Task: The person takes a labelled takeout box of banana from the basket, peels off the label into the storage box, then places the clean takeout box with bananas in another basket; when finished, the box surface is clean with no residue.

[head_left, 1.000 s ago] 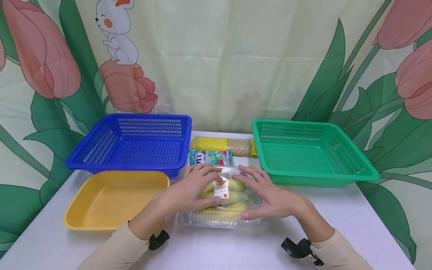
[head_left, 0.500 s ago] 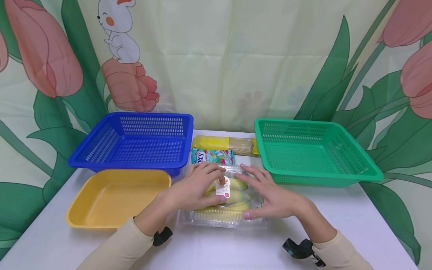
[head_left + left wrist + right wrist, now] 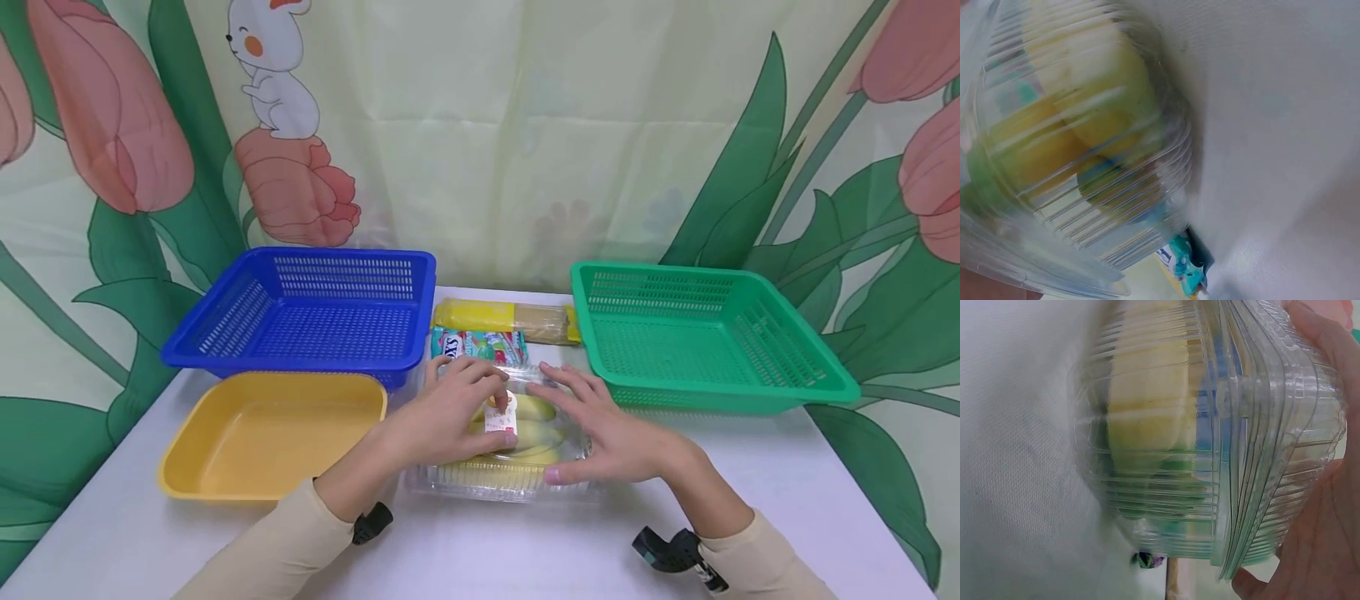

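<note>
No notable shift since 0.5 s ago: left hand (image 3: 442,417) and right hand (image 3: 603,433) stay flat, fingers relaxed, on the clear banana box (image 3: 517,483) on the tabletop (image 3: 525,550).

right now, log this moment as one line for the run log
left hand: on clear banana box | right hand: on box lid | box: on table, between yellow tray and green basket

Left hand (image 3: 450,417) and right hand (image 3: 607,433) lie flat, fingers spread.
</note>
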Demonstrator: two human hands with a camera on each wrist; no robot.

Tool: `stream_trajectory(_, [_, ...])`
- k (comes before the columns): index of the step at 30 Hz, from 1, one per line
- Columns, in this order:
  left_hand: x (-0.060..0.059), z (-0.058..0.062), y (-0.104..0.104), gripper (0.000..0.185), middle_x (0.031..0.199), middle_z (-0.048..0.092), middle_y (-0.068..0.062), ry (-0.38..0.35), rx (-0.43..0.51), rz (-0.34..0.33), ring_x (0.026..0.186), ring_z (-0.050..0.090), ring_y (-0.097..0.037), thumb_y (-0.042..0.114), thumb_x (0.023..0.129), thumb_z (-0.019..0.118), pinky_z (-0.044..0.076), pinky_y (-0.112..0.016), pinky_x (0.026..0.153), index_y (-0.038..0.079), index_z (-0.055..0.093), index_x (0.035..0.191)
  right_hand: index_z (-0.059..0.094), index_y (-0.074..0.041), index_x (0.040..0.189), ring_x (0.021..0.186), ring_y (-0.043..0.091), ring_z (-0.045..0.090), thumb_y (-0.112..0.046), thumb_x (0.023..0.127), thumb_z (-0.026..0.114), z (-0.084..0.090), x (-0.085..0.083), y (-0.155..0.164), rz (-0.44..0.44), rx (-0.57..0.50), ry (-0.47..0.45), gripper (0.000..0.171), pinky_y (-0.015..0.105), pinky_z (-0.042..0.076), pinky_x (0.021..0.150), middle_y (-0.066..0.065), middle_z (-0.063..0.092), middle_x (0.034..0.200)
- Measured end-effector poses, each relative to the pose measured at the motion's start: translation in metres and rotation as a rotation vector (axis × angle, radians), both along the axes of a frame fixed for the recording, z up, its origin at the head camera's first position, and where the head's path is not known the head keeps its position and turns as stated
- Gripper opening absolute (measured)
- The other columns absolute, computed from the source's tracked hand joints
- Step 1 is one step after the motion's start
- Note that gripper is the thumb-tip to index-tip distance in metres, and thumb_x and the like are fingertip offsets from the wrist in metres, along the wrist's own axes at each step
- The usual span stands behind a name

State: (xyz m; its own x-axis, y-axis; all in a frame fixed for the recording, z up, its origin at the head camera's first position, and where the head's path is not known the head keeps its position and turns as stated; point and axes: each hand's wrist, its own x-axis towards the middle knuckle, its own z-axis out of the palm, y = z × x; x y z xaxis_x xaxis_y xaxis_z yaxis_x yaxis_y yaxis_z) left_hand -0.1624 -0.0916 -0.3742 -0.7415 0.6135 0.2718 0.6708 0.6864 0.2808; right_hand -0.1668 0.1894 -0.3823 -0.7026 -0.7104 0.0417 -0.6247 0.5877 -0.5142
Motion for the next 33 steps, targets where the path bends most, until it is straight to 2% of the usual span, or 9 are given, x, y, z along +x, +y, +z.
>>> stream_trajectory(6, [-0.002, -0.002, 0.003, 0.034, 0.124, 0.06, 0.011, 0.001, -0.016, 0.006, 0.125, 0.047, -0.016, 0.061, 0.091, 0.07, 0.025, -0.062, 0.112, 0.031, 0.061, 0.102, 0.033, -0.031, 0.161, 0.152, 0.038, 0.007, -0.063, 0.083, 0.076, 0.002, 0.001, 0.0, -0.001, -0.005, -0.007, 0.095, 0.073, 0.037, 0.105, 0.001, 0.011, 0.171])
stream_trajectory(10, [-0.004, -0.002, 0.006, 0.033, 0.119, 0.058, 0.012, -0.001, -0.012, -0.007, 0.123, 0.048, -0.017, 0.06, 0.092, 0.069, 0.025, -0.064, 0.112, 0.03, 0.059, 0.1, 0.032, -0.032, 0.161, 0.152, 0.038, 0.007, -0.063, 0.083, 0.076, 0.001, 0.001, -0.001, 0.0, -0.002, -0.001, 0.095, 0.074, 0.036, 0.106, 0.0, 0.011, 0.171])
stream_trajectory(15, [-0.005, 0.0, 0.009, 0.028, 0.122, 0.058, 0.01, 0.005, -0.019, -0.001, 0.125, 0.048, -0.019, 0.056, 0.094, 0.068, 0.025, -0.064, 0.111, 0.03, 0.058, 0.097, 0.032, -0.033, 0.161, 0.152, 0.039, 0.007, -0.063, 0.083, 0.076, 0.001, -0.001, -0.001, 0.004, 0.0, 0.005, 0.095, 0.074, 0.036, 0.106, 0.002, 0.011, 0.171])
stream_trajectory(21, [-0.004, -0.001, 0.012, 0.021, 0.127, 0.059, 0.007, -0.03, -0.023, -0.032, 0.128, 0.046, -0.018, 0.049, 0.098, 0.065, 0.025, -0.062, 0.112, 0.029, 0.059, 0.099, 0.032, -0.033, 0.161, 0.153, 0.037, 0.006, -0.062, 0.083, 0.076, 0.002, 0.0, -0.001, -0.003, 0.001, -0.021, 0.095, 0.075, 0.035, 0.107, 0.0, 0.011, 0.171])
stream_trajectory(28, [-0.005, -0.001, 0.014, 0.026, 0.123, 0.058, 0.009, -0.023, -0.03, -0.063, 0.124, 0.047, -0.017, 0.054, 0.096, 0.067, 0.027, -0.062, 0.112, 0.029, 0.059, 0.099, 0.033, -0.032, 0.161, 0.153, 0.036, 0.007, -0.063, 0.082, 0.076, 0.002, 0.0, -0.001, -0.004, -0.002, -0.015, 0.095, 0.074, 0.035, 0.107, 0.0, 0.012, 0.171])
stream_trajectory(33, [-0.006, -0.001, 0.013, 0.019, 0.126, 0.059, 0.008, -0.022, -0.026, -0.068, 0.123, 0.048, -0.016, 0.046, 0.097, 0.066, 0.031, -0.058, 0.109, 0.029, 0.06, 0.098, 0.032, -0.032, 0.161, 0.153, 0.036, 0.007, -0.063, 0.083, 0.076, 0.001, 0.0, -0.001, -0.006, -0.002, -0.008, 0.095, 0.075, 0.035, 0.107, -0.001, 0.011, 0.171])
